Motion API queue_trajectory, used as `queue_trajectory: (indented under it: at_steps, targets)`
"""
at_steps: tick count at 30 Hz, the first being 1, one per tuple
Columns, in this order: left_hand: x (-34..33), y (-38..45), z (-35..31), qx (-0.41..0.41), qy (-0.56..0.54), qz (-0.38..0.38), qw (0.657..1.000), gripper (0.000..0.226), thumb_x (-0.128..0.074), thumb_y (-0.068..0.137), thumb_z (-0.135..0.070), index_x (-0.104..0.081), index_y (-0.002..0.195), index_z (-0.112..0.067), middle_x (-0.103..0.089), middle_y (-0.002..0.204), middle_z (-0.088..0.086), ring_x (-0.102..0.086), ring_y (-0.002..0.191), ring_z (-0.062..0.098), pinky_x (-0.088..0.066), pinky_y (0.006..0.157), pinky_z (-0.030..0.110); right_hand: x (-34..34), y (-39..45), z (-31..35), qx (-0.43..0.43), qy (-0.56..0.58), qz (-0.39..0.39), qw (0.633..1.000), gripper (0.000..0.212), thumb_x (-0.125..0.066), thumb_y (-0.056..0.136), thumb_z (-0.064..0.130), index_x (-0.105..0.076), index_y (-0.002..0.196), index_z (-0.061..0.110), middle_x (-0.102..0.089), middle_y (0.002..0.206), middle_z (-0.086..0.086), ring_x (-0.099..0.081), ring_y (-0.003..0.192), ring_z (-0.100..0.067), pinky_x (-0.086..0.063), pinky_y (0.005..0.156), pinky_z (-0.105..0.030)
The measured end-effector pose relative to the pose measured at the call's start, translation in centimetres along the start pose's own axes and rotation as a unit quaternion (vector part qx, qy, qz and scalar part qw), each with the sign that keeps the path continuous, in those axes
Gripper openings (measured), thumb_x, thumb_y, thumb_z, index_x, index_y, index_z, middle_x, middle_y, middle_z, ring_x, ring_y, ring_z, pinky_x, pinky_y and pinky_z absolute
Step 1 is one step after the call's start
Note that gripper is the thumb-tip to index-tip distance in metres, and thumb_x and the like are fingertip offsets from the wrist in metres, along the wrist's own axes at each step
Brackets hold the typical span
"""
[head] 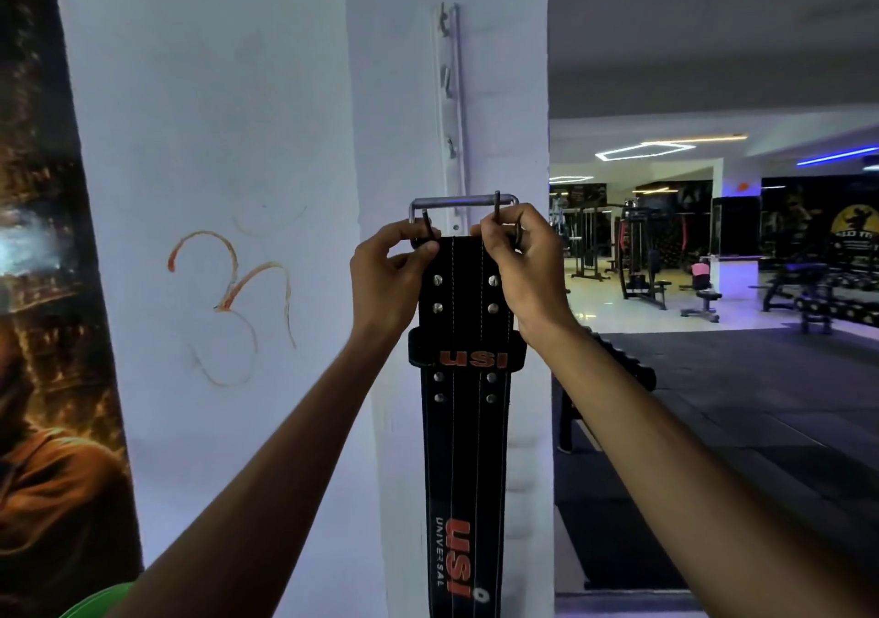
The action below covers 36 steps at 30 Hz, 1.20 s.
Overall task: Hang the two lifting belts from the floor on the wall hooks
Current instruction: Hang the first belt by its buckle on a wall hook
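The black leather lifting belt [468, 427] hung straight down the front of the white pillar [380, 142], its length running out of the bottom of the view, orange "USI" lettering facing out. At its top end sat the double-prong steel buckle [463, 201], held up against the lower end of the white hook rail [449, 108] screwed to the pillar. The left hand [387, 279] pinched the belt's top left corner at the buckle, thumb and fingers closed on the leather and the left prong. The right hand [518, 260] was clamped on the top right corner, fingers curled round the other prong. Three hooks showed higher on the rail, all bare; whether the buckle had already caught a hook behind it could not be told.

The belt looked thick, stiff and fairly heavy, riveted and stitched, so it would likely hang straight and not slip in the fingers. The buckle frame seemed the sensible place to hold, since that bar is what would sit over a hook. A second belt was not in view.
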<state>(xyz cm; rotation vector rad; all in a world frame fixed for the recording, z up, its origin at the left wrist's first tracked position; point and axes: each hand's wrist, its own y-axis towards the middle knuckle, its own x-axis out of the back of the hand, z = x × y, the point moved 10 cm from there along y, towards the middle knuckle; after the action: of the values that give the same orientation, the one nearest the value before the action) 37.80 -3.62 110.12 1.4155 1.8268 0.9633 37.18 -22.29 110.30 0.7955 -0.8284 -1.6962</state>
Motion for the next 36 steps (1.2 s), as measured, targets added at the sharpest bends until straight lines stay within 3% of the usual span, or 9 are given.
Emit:
queue_trajectory:
  at_steps: [2,7,13,18,22,25,28,31,36]
  targets:
    - [-0.1,1.0,0.8,0.005,-0.005,-0.007,1.0,0.014,-0.066,0.089,0.004,-0.074,0.1,-0.001,-0.075,0.101,0.004,-0.073,0.089,0.022,-0.059,0.075,0.019,-0.4,1.1,-0.5,0.002,-0.001,0.001,1.0,0.009,-0.062,0.097,0.023,-0.062,0.091,0.017,-0.072,0.093,-0.009,-0.069,0.091,-0.025,-0.056,0.086,-0.044]
    - [-0.8,3.1,2.1,0.021,-0.01,-0.03,0.999,0.013,-0.067,0.089,0.003,-0.075,0.098,-0.003,-0.074,0.094,-0.004,-0.069,0.074,-0.001,-0.056,0.071,0.013,-1.2,3.6,-2.2,-0.025,0.002,-0.001,1.0,0.01,-0.061,0.096,0.028,-0.063,0.093,0.018,-0.075,0.094,-0.008,-0.07,0.086,-0.029,-0.058,0.079,-0.054]
    - [-1.3,4.9,3.4,0.044,-0.011,-0.05,0.998,0.013,-0.067,0.091,-0.003,-0.075,0.099,-0.01,-0.075,0.098,-0.003,-0.07,0.065,-0.004,-0.053,0.063,0.011,-2.0,6.0,-3.4,-0.049,0.011,-0.003,0.999,0.006,-0.061,0.096,0.027,-0.062,0.09,0.027,-0.075,0.094,-0.008,-0.07,0.088,-0.036,-0.06,0.069,-0.048]
    - [-1.5,4.5,4.5,0.057,-0.002,-0.058,0.997,0.013,-0.068,0.092,-0.004,-0.075,0.102,-0.007,-0.071,0.088,-0.014,-0.067,0.061,-0.012,-0.048,0.056,0.005,-2.3,6.2,-5.2,-0.057,0.007,-0.005,0.998,0.002,-0.062,0.096,0.025,-0.062,0.094,0.025,-0.076,0.093,-0.002,-0.07,0.095,-0.03,-0.058,0.085,-0.052]
    - [-1.3,4.0,5.1,0.064,0.012,-0.075,0.995,0.017,-0.068,0.09,-0.005,-0.072,0.106,-0.007,-0.072,0.099,-0.007,-0.065,0.071,-0.019,-0.046,0.062,0.001,-2.4,6.0,-6.0,-0.05,0.011,-0.008,0.999,0.012,-0.063,0.096,0.024,-0.059,0.106,0.021,-0.074,0.099,-0.005,-0.07,0.094,-0.023,-0.058,0.086,-0.045]
    - [-1.1,3.6,5.9,0.075,0.011,-0.084,0.994,0.027,-0.071,0.085,-0.008,-0.066,0.111,-0.015,-0.075,0.106,-0.004,-0.07,0.089,-0.003,-0.054,0.078,0.019,-2.3,5.7,-7.2,-0.073,0.037,-0.022,0.996,0.026,-0.064,0.095,0.019,-0.05,0.116,0.024,-0.073,0.103,-0.011,-0.071,0.086,-0.016,-0.056,0.073,-0.035]
    - [-1.1,3.0,7.1,0.111,-0.012,-0.093,0.989,0.038,-0.073,0.083,-0.013,-0.059,0.117,-0.023,-0.077,0.104,-0.005,-0.076,0.081,0.014,-0.061,0.083,0.035,-2.5,5.1,-9.3,-0.125,0.062,-0.045,0.989,0.034,-0.066,0.093,0.022,-0.042,0.117,0.029,-0.076,0.094,-0.008,-0.073,0.089,-0.02,-0.058,0.081,-0.037]
    - [-1.0,3.1,7.6,0.13,-0.016,-0.103,0.986,0.034,-0.074,0.081,-0.018,-0.063,0.112,-0.027,-0.078,0.101,-0.007,-0.076,0.089,0.014,-0.061,0.091,0.042,-2.4,5.4,-10.2,-0.157,0.071,-0.073,0.982,0.031,-0.068,0.09,0.023,-0.044,0.108,0.028,-0.077,0.09,-0.006,-0.073,0.088,-0.026,-0.059,0.085,-0.045]
    - [-0.9,2.9,7.8,0.161,-0.013,-0.118,0.98,0.02,-0.075,0.076,-0.027,-0.066,0.09,-0.036,-0.077,0.096,-0.01,-0.075,0.091,0.01,-0.058,0.095,0.043,-2.1,5.3,-10.1,-0.155,0.048,-0.08,0.983,0.023,-0.069,0.09,0.025,-0.052,0.104,0.02,-0.074,0.093,-0.008,-0.073,0.084,-0.028,-0.056,0.066,-0.034]
